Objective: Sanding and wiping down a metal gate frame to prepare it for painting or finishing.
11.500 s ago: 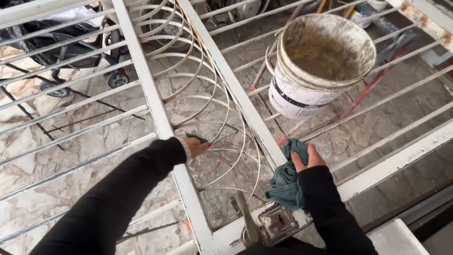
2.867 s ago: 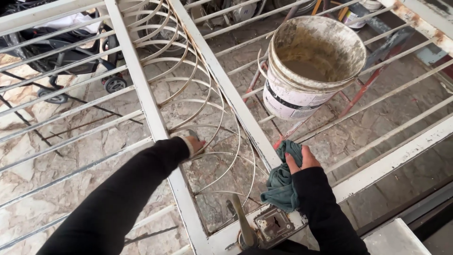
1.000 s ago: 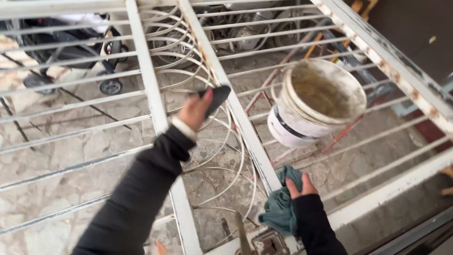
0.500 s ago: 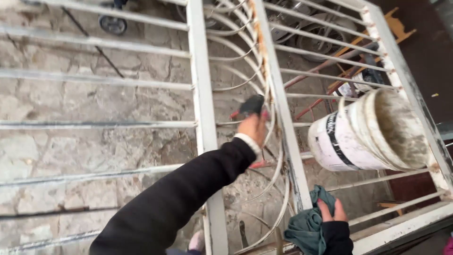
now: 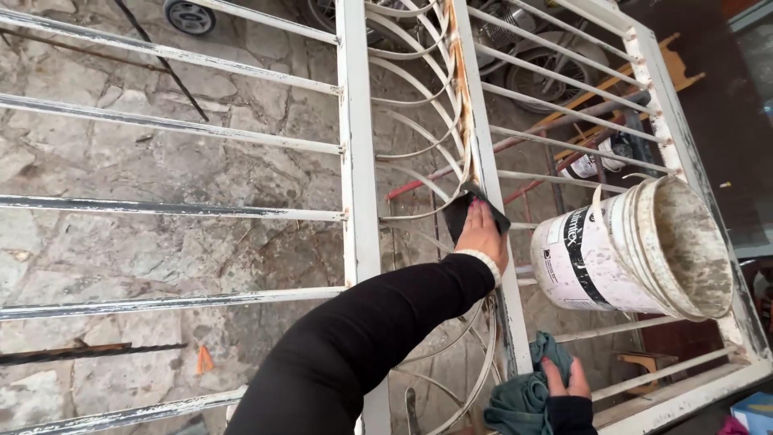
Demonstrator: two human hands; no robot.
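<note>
A white painted metal gate frame (image 5: 358,169) with straight bars and curved scrollwork lies flat over a stone floor. My left hand (image 5: 481,235), in a black sleeve, presses a dark sanding pad (image 5: 460,211) against a rusty upright bar (image 5: 473,145) of the frame. My right hand (image 5: 564,379) rests near the bottom edge, holding a crumpled teal cloth (image 5: 523,395) against the frame.
A dirty white plastic bucket (image 5: 636,246) sits on the bars at right. Beneath the frame lie red metal rods (image 5: 531,141), a wooden piece (image 5: 620,76) and a small wheel (image 5: 187,14). A blue box corner (image 5: 755,411) shows at bottom right.
My left hand with the dark pad has travelled up the bar, away from me, and now presses on a rusty stretch. The view has swung; the cloth hand stays low.
</note>
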